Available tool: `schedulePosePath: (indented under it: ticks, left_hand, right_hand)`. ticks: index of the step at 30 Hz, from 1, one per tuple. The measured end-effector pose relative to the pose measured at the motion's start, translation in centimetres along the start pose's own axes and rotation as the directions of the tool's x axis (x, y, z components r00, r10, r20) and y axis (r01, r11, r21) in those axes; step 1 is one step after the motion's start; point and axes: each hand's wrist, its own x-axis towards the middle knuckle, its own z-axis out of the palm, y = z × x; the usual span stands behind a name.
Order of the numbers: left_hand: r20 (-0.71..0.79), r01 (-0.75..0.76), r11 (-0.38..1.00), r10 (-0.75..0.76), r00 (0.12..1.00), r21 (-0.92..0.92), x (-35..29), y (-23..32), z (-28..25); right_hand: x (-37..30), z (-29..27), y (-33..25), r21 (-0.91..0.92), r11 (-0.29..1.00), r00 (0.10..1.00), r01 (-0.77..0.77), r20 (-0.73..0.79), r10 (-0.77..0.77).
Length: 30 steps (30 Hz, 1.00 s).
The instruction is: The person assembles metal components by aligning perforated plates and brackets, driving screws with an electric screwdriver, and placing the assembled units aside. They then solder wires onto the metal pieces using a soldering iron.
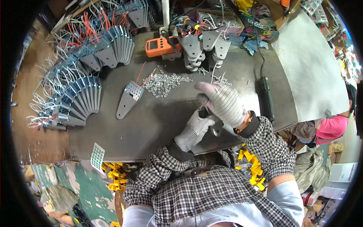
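Observation:
In front of me both hands wear light knit gloves and meet over the near part of the dark table. My left hand [194,130] is closed round a grey metal plate [216,128], whose rounded end shows below the fingers. My right hand [225,103], in a striped glove, bends over the top of it with the fingers curled in. What those fingertips pinch is hidden. Left of the hands lies a tapered grey plate [128,104] with a perforated board and red wires on it. Beyond the hands is a scatter of small shiny nuts [160,84].
Stacked grey plates [193,49] stand at the back beside an orange handheld meter [162,46]. Wired plates [81,96] fan out in rows at the left. A black bar-shaped tool [267,98] with a cable lies at the right. Yellow parts [251,166] sit below the table edge.

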Motion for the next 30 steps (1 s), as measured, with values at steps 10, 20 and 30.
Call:
schedulePosePath:
  ticks: [10, 20, 30]
  left_hand:
    - [0.262, -0.688, 0.647, 0.637, 0.725, 0.329, 1.6, -0.8, 1.6]
    - [0.105, -0.146, 0.978, 0.163, 0.981, -0.149, 2.1, 0.9, 4.0]
    - [0.072, -0.088, 0.943, 0.116, 0.991, -0.320, 1.8, 1.3, 3.9]
  right_hand:
    - [-3.4, -0.9, 1.7, 0.011, 0.997, 0.994, -0.075, -0.082, 0.076]
    - [-5.3, -2.5, 2.9, 0.095, 0.987, 0.986, -0.131, -0.087, 0.139]
    - [-4.9, -3.5, 2.3, 0.365, 0.885, 0.942, -0.289, -0.056, 0.331]
